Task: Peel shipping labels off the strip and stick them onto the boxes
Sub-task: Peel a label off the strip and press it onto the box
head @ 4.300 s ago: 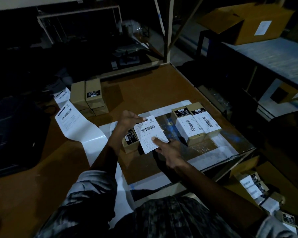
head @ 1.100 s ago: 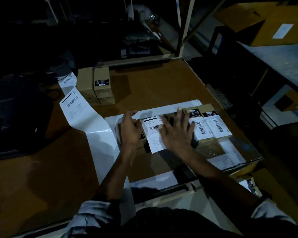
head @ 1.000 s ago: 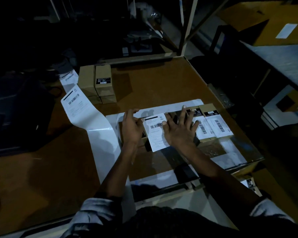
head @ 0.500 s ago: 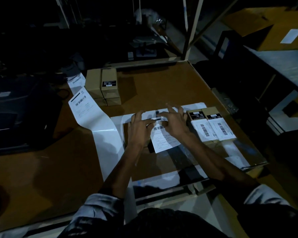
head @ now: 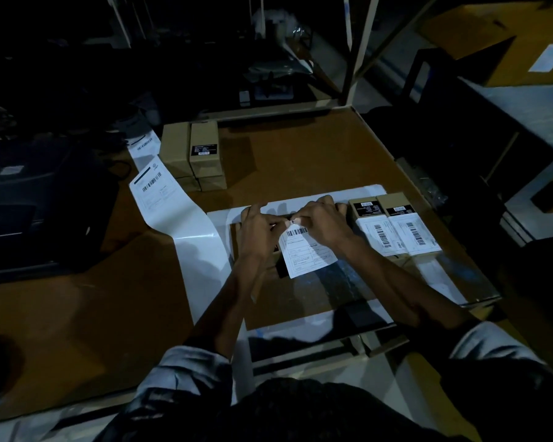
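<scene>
A white shipping label (head: pixel 307 252) lies over a small brown box (head: pixel 273 261) in the middle of the table. My left hand (head: pixel 259 229) and my right hand (head: pixel 321 223) meet at the label's far edge, fingertips pinching it there. Both hands cover most of the box. Two labelled boxes (head: pixel 393 228) stand side by side just right of my right hand. The long label strip (head: pixel 176 215) runs from the left across the table toward me, with a printed label on its far end.
A stack of unlabelled brown boxes (head: pixel 193 161) stands at the back left. A dark printer (head: pixel 29 212) sits at the far left. A large cardboard box (head: pixel 505 39) rests on a shelf at the upper right. The table edge drops off on the right.
My right hand went from pressing flat on the label to meeting my left hand at the label's far edge. The label's near end now sticks out past the box.
</scene>
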Demonstrator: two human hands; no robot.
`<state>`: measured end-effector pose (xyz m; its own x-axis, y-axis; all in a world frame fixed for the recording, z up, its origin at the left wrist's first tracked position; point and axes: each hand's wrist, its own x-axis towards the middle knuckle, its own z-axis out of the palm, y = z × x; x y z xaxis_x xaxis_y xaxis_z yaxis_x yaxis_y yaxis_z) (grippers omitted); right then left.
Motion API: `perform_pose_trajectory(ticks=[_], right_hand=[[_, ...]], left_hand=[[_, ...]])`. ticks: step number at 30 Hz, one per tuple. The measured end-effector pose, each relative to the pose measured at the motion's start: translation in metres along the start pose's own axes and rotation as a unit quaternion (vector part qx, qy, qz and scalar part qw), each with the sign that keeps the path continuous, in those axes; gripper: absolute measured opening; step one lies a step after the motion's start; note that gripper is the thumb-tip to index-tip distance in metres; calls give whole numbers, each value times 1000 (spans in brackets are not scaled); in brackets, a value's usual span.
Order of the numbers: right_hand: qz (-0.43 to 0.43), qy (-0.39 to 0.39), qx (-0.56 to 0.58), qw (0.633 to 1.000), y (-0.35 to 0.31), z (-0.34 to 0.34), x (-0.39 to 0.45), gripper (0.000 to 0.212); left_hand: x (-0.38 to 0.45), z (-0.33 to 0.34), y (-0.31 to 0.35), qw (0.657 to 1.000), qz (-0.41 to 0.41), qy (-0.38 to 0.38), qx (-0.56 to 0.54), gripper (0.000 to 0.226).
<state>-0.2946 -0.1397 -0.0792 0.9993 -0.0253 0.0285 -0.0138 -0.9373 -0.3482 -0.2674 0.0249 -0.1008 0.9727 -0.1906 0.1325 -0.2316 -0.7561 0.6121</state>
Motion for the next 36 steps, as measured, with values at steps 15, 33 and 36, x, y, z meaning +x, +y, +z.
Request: perform_pose_trajectory(ticks=[15, 33, 36], right_hand=[[57, -55, 31, 996, -23, -1, 7, 19], [42, -85, -158, 983, -34, 2, 14, 32], [88, -103, -185, 973, -9, -14, 14, 33]], left_hand=[[8, 16, -21, 997, -33, 29, -67, 24], [8, 11, -24, 974, -95, 32, -201, 15], [4, 9, -22, 969, -88, 31, -229, 21]])
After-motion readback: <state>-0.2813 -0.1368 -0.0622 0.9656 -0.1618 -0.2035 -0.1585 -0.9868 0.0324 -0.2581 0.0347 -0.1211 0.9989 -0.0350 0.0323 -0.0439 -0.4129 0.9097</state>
